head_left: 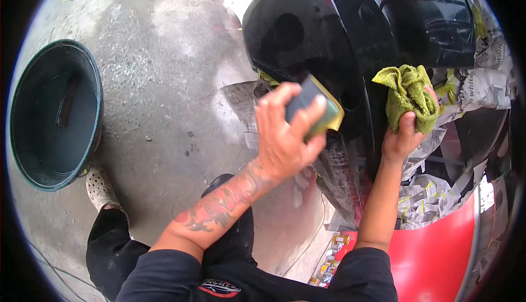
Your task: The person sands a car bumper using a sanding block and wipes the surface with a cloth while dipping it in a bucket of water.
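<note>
My left hand (282,135) grips a sanding block (311,103), dark on top with a yellow sheet around its edge. Hand and block are slightly blurred, close over the glossy black car body panel (307,22); I cannot tell whether the block touches it. A bunched green cloth (408,96) is in my right hand (404,140), with the thumb across its lower front and the other fingers mostly hidden behind it. The cloth is at the right side of the black panel, in front of masking newspaper.
A dark green tub (33,162) of water stands on the concrete floor (159,110) at left, a dark bar inside. Newspaper (427,198) covers parts around the panel. A red surface (433,252) lies lower right, beside several small containers (331,261) and a thin cable.
</note>
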Motion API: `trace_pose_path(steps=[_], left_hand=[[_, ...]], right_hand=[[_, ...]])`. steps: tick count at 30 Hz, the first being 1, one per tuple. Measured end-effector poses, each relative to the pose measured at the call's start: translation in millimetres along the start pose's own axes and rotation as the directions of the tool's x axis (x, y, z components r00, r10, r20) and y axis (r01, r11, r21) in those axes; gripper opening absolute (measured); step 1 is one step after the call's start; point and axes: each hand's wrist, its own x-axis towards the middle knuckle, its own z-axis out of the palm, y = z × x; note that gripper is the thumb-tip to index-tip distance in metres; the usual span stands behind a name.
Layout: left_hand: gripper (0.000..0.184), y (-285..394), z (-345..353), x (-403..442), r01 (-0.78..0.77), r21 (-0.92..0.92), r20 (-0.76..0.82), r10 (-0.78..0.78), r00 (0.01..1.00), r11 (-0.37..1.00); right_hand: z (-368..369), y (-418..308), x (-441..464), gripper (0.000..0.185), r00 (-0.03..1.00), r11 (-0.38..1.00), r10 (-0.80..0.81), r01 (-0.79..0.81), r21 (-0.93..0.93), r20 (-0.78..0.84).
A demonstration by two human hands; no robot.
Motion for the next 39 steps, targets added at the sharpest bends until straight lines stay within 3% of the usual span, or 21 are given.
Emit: trace_pose_path(steps=[3,7,9,13,15,18,21,22,26,27,30,33,37,39], left_hand=[[0.067,-1,-6,2,-0.06,-0.013,0.064,0.061,0.996,0.998],[0.06,-19,-9,55,0.019,0.046,-0.113,-0.014,0.994,0.999],[0.063,-13,-5,48,0.053,0.023,-0.117,-0.05,0.992,0.998],[0.07,11,1,-11,-0.029,-0.067,0.079,0.034,0.996,0.997],[0.069,0,-6,-4,-0.09,-0.034,0.099,0.093,0.991,0.995],[0.059,-19,-10,39,0.082,0.002,-0.077,-0.082,0.994,0.997],[0.058,-15,-8,39,0.112,-0.007,-0.087,-0.112,0.99,0.994],[0.063,-14,-2,26,0.027,0.004,-0.118,-0.026,0.993,1.0],[0.069,2,-5,-6,0.017,-0.079,0.085,-0.011,0.996,0.997],[0.066,-2,-10,9,-0.019,-0.061,0.06,0.023,0.998,0.998],[0.057,-16,-12,52,0.091,-0.022,-0.069,-0.092,0.993,0.996],[0.061,-6,-9,39,0.097,-0.013,-0.049,-0.098,0.994,0.995],[0.077,24,-1,-13,-0.065,-0.105,0.177,0.083,0.981,0.992],[0.08,15,-4,-7,-0.103,-0.073,0.162,0.114,0.98,0.992]], right_hand=[[0,0,0,0.073,1.0,1.0,-0.002,0.002,-0.007,0.001],[0,-2,-1,0.075,1.0,1.0,0.001,-0.001,-0.022,0.001],[0,-2,1,0.075,1.0,0.999,-0.003,0.003,-0.036,0.006],[1,-2,1,0.076,1.0,0.999,-0.011,0.011,-0.035,0.004],[1,-2,1,0.076,1.0,1.0,-0.013,0.013,-0.025,0.001],[1,-1,-1,0.076,1.0,1.0,-0.001,0.001,-0.021,-0.008],[1,-2,-1,0.076,1.0,1.0,0.0,0.0,-0.017,-0.005],[1,-2,0,0.076,1.0,1.0,-0.002,0.002,-0.017,-0.009],[1,-2,1,0.076,1.0,0.999,-0.019,0.019,-0.038,-0.005],[1,-3,1,0.077,1.0,0.999,-0.022,0.021,-0.043,-0.003],[2,-3,0,0.077,1.0,0.999,-0.017,0.016,-0.049,-0.009],[2,-3,1,0.077,1.0,0.999,-0.008,0.007,-0.035,-0.007],[3,-5,1,0.077,1.0,0.999,-0.002,0.002,-0.035,-0.008],[4,-5,1,0.078,1.0,0.999,-0.009,0.009,-0.049,-0.008]])
